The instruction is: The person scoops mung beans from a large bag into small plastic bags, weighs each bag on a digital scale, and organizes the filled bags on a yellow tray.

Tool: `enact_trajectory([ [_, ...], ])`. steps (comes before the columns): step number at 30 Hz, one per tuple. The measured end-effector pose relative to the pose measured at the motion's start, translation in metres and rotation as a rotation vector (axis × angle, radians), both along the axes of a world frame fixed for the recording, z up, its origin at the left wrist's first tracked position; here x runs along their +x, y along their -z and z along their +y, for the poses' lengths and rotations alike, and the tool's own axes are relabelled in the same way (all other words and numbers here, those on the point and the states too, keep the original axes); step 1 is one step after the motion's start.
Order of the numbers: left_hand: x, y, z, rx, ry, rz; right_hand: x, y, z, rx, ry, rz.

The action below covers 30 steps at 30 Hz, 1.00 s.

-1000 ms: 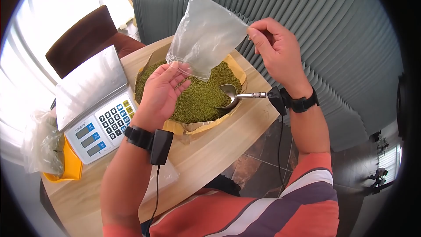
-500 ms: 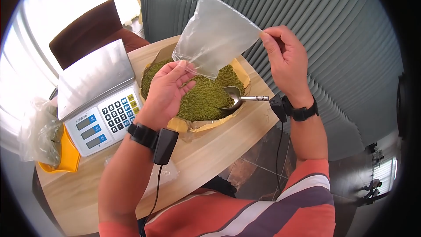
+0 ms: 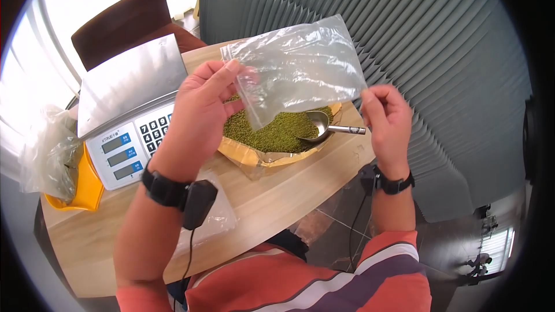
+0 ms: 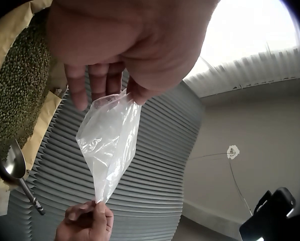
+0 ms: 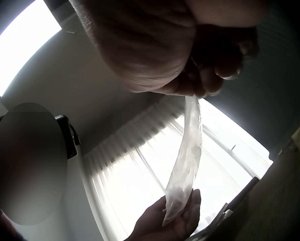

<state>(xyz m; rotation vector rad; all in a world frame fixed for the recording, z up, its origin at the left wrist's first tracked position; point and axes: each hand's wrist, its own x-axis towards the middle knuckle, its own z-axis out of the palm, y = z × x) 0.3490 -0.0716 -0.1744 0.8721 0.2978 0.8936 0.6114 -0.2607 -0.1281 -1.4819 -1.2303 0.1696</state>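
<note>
A clear plastic bag (image 3: 303, 63) is stretched between both hands above a paper sack of green beans (image 3: 266, 133). The left hand (image 3: 202, 110) pinches its zip end between thumb and fingers, the other fingers spread behind the film. At the opposite end, a corner is pinched by the right hand (image 3: 388, 127). In the left wrist view the bag (image 4: 110, 140) tapers down to the right hand (image 4: 84, 221). The right wrist view shows the bag (image 5: 187, 155) nearly edge-on. A metal scoop (image 3: 318, 127) lies in the beans, handle pointing right.
A scale (image 3: 124, 150) with a steel platform (image 3: 133, 81) stands on the wooden table (image 3: 260, 196) at left. Beside it are a yellow scoop (image 3: 87, 182) and a filled clear bag (image 3: 52, 156). More plastic film (image 3: 217, 208) lies near the front edge. A chair (image 3: 121, 23) stands behind.
Both hands have turned the bag so that it lies more level and wide. The right hand has moved down and to the right; the left hand has risen slightly, still holding its end.
</note>
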Motion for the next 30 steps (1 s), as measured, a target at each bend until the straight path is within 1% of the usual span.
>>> enact_trajectory([
  [2, -0.029, -0.001, -0.005, 0.066, -0.009, 0.037, -0.014, 0.016, -0.012, -0.035, -0.053, 0.037],
  [3, -0.045, -0.003, -0.009, 0.051, -0.028, 0.054, -0.025, 0.024, -0.016, -0.049, -0.073, 0.053],
  [5, -0.081, -0.005, -0.021, 0.106, -0.033, 0.15, -0.05, 0.041, -0.02, -0.036, -0.194, 0.043],
  [6, -0.1, -0.003, -0.03, 0.082, -0.074, 0.218, -0.06, 0.05, -0.023, -0.073, -0.233, 0.029],
  [7, -0.119, 0.003, -0.039, 0.061, -0.097, 0.252, -0.071, 0.059, -0.024, -0.089, -0.26, 0.062],
  [9, -0.159, 0.013, -0.056, 0.159, -0.075, 0.303, -0.097, 0.08, -0.023, -0.094, -0.377, 0.042],
  [10, -0.179, 0.02, -0.063, 0.174, -0.029, 0.327, -0.11, 0.089, -0.023, -0.106, -0.4, 0.063],
  [11, -0.195, 0.025, -0.072, 0.154, -0.039, 0.366, -0.121, 0.098, -0.023, -0.117, -0.419, 0.103],
  [14, -0.231, 0.042, -0.101, 0.061, -0.105, 0.561, -0.149, 0.116, -0.024, -0.367, -0.487, 0.049],
  [15, -0.238, 0.046, -0.11, 0.046, -0.11, 0.574, -0.158, 0.121, -0.023, -0.378, -0.498, 0.062],
  [17, -0.248, 0.055, -0.122, -0.011, -0.146, 0.754, -0.172, 0.128, -0.023, -0.5, -0.534, 0.114],
  [18, -0.25, 0.06, -0.126, -0.022, -0.146, 0.752, -0.176, 0.13, -0.022, -0.51, -0.537, 0.114],
  [20, -0.252, 0.068, -0.132, 0.239, -0.261, 1.014, -0.182, 0.132, -0.022, -0.52, -0.52, 0.032],
  [21, -0.255, 0.07, -0.134, 0.233, -0.261, 1.01, -0.184, 0.132, -0.022, -0.526, -0.521, 0.029],
  [23, -0.264, 0.071, -0.14, 0.202, -0.333, 1.078, -0.186, 0.134, -0.022, -0.548, -0.496, 0.041],
  [24, -0.267, 0.068, -0.143, 0.201, -0.334, 1.075, -0.187, 0.136, -0.023, -0.548, -0.496, 0.038],
  [26, -0.272, 0.056, -0.149, 0.216, -0.225, 1.128, -0.186, 0.14, -0.025, -0.54, -0.477, 0.051],
  [27, -0.272, 0.057, -0.153, 0.212, -0.228, 1.13, -0.187, 0.14, -0.025, -0.541, -0.483, 0.051],
  [29, -0.27, 0.059, -0.158, 0.097, -0.141, 1.162, -0.188, 0.138, -0.027, -0.56, -0.476, 0.06],
  [30, -0.266, 0.063, -0.16, 0.094, -0.143, 1.166, -0.189, 0.139, -0.028, -0.561, -0.48, 0.064],
])
